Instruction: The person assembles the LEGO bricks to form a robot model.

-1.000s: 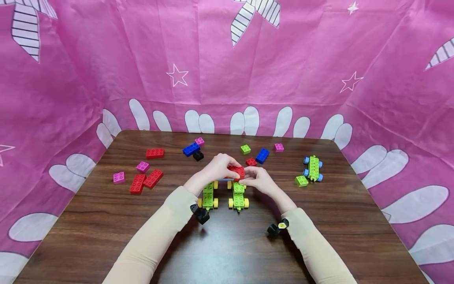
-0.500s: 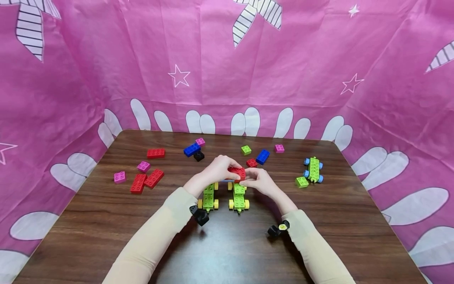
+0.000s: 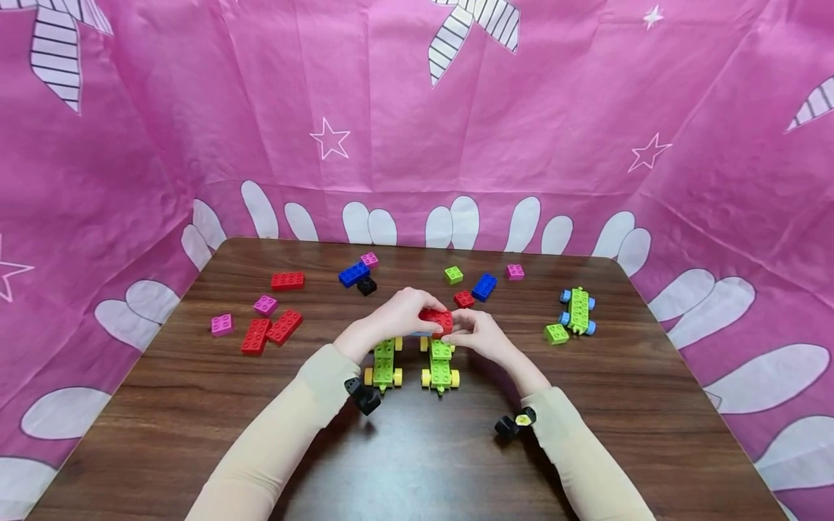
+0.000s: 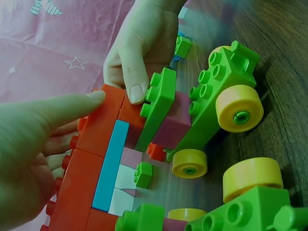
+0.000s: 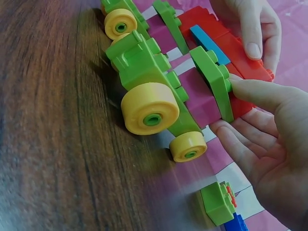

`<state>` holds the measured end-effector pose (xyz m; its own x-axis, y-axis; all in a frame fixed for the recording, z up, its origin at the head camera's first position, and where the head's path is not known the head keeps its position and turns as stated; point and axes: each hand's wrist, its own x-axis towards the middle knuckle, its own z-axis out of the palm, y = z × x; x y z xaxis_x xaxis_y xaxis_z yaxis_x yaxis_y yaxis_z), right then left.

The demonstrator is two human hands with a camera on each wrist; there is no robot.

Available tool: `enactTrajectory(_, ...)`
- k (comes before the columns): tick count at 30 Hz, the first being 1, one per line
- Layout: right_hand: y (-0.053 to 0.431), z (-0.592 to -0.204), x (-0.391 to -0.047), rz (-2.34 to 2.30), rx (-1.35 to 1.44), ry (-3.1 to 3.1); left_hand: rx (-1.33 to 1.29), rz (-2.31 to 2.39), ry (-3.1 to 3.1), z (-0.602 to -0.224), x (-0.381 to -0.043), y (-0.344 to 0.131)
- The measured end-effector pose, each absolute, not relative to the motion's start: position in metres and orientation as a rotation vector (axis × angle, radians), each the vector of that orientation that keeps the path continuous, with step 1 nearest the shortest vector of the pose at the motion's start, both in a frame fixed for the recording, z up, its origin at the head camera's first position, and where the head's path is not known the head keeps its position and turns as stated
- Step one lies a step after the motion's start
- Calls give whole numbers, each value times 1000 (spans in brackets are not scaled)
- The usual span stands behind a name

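Observation:
Two green wheeled bases, a left one (image 3: 384, 370) and a right one (image 3: 441, 373) with yellow wheels, stand side by side. The right one carries a pink brick (image 4: 177, 115), a green piece (image 4: 160, 108) and red below the top row. Long red bricks (image 4: 98, 125) bridge both cars, with a blue piece (image 4: 110, 168) under their middle. My left hand (image 3: 405, 312) pinches the red bridge, thumb in front and fingers behind. My right hand (image 3: 481, 334) grips the bridge's right end, its thumb at the red brick beside the green piece. Its fingers reach round the back.
Red bricks (image 3: 284, 327) and pink bricks (image 3: 222, 325) lie on the left. Behind the hands are blue bricks (image 3: 354, 273), a black brick (image 3: 367, 286) and a small red brick (image 3: 464, 299). A green car with blue wheels (image 3: 578, 311) stands right, near a green brick (image 3: 557, 333).
Both hands keep their hold on the red bridge and have barely moved. The head view has shifted very slightly.

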<state>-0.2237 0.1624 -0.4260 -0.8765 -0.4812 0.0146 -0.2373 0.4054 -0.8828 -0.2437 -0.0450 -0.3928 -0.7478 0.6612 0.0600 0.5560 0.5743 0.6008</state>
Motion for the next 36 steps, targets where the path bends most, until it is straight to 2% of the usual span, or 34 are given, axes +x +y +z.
enactTrajectory(9,169,-453,-238,-1479,-638,2458,1104,875,2644,-397,-244,-51)
enactTrajectory(20,173,-455,-238,-1468,-622,2469,1111,871,2652,-398,-241,-66)
enactTrajectory(26,170,-429,-220,-1424,-623,2482,1107,905,2668,-397,-238,-84)
enactTrajectory(32,178,-452,-233,-1456,-646,2472,1083,996,2655,-403,-238,-105)
enactTrajectory(36,177,-451,-232,-1450,-654,2480,1009,1051,2639,-406,-236,-118)
